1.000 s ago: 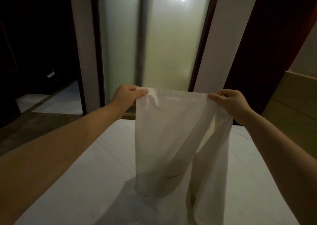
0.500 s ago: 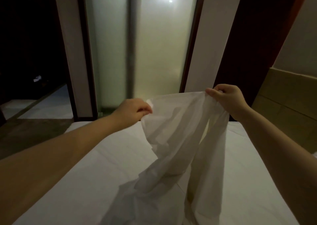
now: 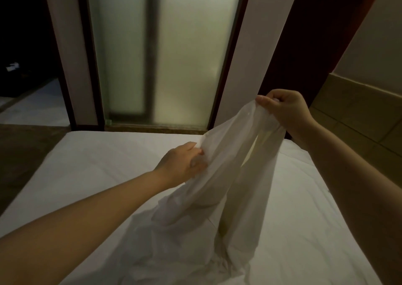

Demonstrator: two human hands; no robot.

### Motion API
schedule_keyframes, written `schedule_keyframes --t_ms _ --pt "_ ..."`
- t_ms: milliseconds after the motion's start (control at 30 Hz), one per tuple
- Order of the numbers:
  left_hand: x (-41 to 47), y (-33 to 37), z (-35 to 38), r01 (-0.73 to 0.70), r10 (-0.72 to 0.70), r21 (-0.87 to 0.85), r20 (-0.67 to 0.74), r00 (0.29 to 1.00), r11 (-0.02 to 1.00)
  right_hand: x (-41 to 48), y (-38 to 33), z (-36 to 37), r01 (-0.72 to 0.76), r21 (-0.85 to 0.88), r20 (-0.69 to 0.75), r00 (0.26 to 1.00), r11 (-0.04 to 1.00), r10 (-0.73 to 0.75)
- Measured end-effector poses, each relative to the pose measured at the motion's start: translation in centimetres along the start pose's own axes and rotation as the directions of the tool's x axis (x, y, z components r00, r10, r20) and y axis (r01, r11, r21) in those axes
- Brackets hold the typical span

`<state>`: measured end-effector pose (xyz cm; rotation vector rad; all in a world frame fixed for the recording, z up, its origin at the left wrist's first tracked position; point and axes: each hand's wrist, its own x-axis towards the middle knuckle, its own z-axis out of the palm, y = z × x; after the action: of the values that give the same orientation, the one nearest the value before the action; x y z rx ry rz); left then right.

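Observation:
A white pillowcase [image 3: 219, 176] hangs over a white bed [image 3: 97, 176], its open mouth facing me and its lower end crumpled on the sheet. My right hand [image 3: 285, 110] pinches the top edge and holds it up at the right. Lower and to the left, my left hand [image 3: 182, 165] grips a bunch of the cloth along its left side. The pillowcase slopes down from the right hand to the bed.
Beyond the bed's far edge stands a frosted glass panel [image 3: 174, 56] in a dark frame between white posts. A dark doorway [image 3: 21, 56] opens at the left. A padded beige headboard [image 3: 359, 110] runs along the right side.
My left hand has dropped down and moved right along the cloth, so the top edge, stretched level before, now hangs slack. The view has tilted down toward the bed.

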<state>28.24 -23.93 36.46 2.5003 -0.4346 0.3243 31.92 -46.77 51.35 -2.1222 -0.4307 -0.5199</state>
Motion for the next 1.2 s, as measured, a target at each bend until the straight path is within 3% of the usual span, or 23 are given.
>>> schedule_keyframes --t_ms 133,233,333,400,567,667,900,1033,1200 --pt "0.3 0.9 2.3 -0.072 0.057 -0.16 -0.099 0.994 0.985 0.0 0.1 -0.3 0.004 0.011 0.019 1.0 1.0 -0.004" --pt "0.4 1.6 3.5 -0.081 0.018 -0.33 -0.189 0.982 0.94 0.1 0.5 -0.5 -0.006 0.01 0.012 1.0 1.0 0.006" --pt "0.6 2.1 4.1 -0.055 -0.021 -0.365 -0.2 0.98 0.929 0.1 0.9 -0.6 -0.004 0.02 0.003 1.0 1.0 0.004" --pt "0.8 2.2 4.3 -0.032 -0.05 -0.432 -0.177 0.983 0.901 0.0 1.1 -0.7 0.004 0.02 0.011 1.0 1.0 -0.004" --pt "1.9 2.7 4.2 0.233 -0.284 -0.64 0.025 0.959 0.732 -0.3 1.5 -1.0 0.009 0.076 0.025 1.0 0.997 -0.011" --pt "2.6 3.7 4.2 0.251 -0.299 -0.704 0.057 0.952 0.664 -0.8 1.7 -1.2 0.017 0.11 0.044 0.999 0.994 -0.022" --pt "3.0 4.3 5.1 0.283 -0.355 -0.663 0.027 0.934 0.693 -2.7 2.8 -1.9 0.017 0.175 0.026 0.999 0.984 -0.022" --pt "1.6 4.4 5.6 0.171 -0.269 -0.531 -0.111 0.957 0.83 -4.2 3.6 -2.6 -0.013 0.215 -0.062 0.998 0.977 0.027" --pt "-0.9 6.1 7.1 0.044 -0.187 -0.428 -0.297 0.936 0.903 -6.7 4.3 -2.6 -0.03 0.307 -0.153 0.985 0.951 0.081"
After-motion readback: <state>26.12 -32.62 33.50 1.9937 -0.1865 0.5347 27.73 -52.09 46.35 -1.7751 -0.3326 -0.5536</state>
